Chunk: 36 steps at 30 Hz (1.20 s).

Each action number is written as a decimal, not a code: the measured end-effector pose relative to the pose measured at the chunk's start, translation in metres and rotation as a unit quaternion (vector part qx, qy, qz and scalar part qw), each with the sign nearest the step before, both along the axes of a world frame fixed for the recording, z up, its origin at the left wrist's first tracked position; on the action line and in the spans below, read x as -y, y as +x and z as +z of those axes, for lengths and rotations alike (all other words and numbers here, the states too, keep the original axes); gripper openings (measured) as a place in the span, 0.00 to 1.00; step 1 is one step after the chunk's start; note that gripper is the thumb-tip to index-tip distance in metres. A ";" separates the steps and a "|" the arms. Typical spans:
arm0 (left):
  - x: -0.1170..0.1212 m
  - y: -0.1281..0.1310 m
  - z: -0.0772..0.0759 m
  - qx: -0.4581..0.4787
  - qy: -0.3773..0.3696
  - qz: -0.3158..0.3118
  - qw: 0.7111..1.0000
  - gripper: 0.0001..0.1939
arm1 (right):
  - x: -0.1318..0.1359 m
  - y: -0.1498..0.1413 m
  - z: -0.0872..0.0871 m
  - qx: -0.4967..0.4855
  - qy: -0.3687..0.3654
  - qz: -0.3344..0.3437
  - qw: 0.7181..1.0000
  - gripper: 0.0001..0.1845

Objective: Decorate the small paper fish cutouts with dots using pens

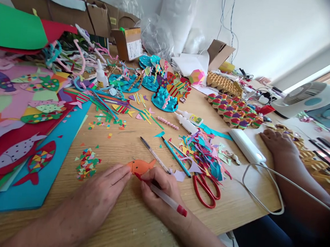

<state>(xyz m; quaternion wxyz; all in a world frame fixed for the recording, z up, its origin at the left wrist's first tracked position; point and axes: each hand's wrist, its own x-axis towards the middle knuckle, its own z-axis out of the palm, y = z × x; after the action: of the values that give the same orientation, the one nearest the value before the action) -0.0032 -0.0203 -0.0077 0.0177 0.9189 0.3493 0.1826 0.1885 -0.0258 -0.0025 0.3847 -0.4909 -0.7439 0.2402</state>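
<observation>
An orange paper fish (140, 166) with an eye and a mouth line lies flat on the table. My left hand (100, 194) rests beside its head, fingers stretched out flat and fingertips touching its edge. In a writing grip, my right hand (161, 188) is closed around a red gel pen (168, 200), whose tip is at the fish's lower edge. Just past the fish lie a black pen (154, 153) and a blue pen (176, 157). Red-handled scissors (205, 189) lie right of my right hand, their blades partly under paper scraps (205, 150).
Small paper triangles (87, 164) lie left of the fish. Decorated fish and coloured sheets (65, 158) cover the left side. Glue bottles (186, 123), painted egg cartons (235, 111) and a white power bank (247, 146) with a cable stand farther off. Another person's hand (279, 143) rests at right.
</observation>
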 end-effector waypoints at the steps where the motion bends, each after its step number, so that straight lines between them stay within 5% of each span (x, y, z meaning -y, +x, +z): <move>1: 0.000 -0.001 0.000 0.000 -0.002 -0.003 1.000 0.26 | 0.000 0.000 0.001 0.003 0.005 -0.002 1.000 0.05; 36: 0.005 -0.004 -0.008 -0.003 -0.020 -0.007 1.000 0.28 | -0.001 -0.002 0.000 0.024 -0.013 0.026 0.999 0.05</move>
<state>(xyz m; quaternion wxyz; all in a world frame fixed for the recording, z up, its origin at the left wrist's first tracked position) -0.0074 -0.0250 -0.0159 0.0363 0.9213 0.3467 0.1723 0.1868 -0.0247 -0.0026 0.3541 -0.4824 -0.7617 0.2483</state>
